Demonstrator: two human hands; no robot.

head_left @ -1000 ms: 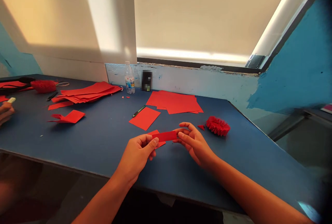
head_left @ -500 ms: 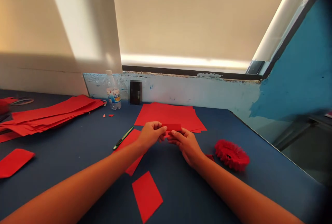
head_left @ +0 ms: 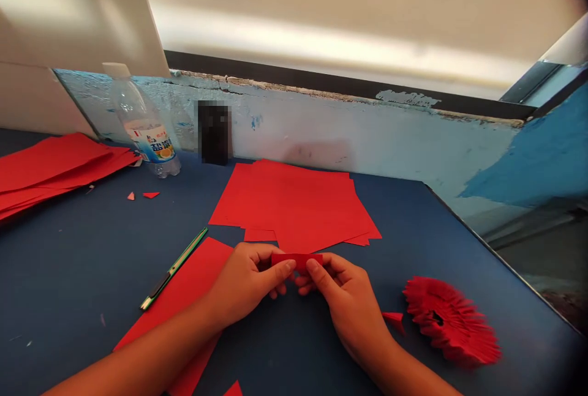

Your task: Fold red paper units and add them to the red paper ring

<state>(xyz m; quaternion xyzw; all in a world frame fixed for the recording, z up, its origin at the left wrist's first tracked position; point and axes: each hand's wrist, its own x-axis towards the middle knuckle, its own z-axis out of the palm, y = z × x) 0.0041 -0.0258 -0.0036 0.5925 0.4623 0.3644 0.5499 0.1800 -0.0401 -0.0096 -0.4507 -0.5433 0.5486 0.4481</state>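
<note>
From the head camera, the left hand (head_left: 245,280) and the right hand (head_left: 346,298) are both curled nearly closed, their thumbs and fingertips pinching a red paper strip (head_left: 296,259) between them, just in front of a loose pile of red paper sheets (head_left: 289,206). The strip is small, so a slackened pinch could drop it, and uneven pressure could crease it off line. The left forearm lies over a red sheet (head_left: 197,273) beside a green-handled craft knife (head_left: 172,268), whose blade could nick skin or paper if that arm slides. A pleated red paper piece (head_left: 450,319) lies near the right hand.
</note>
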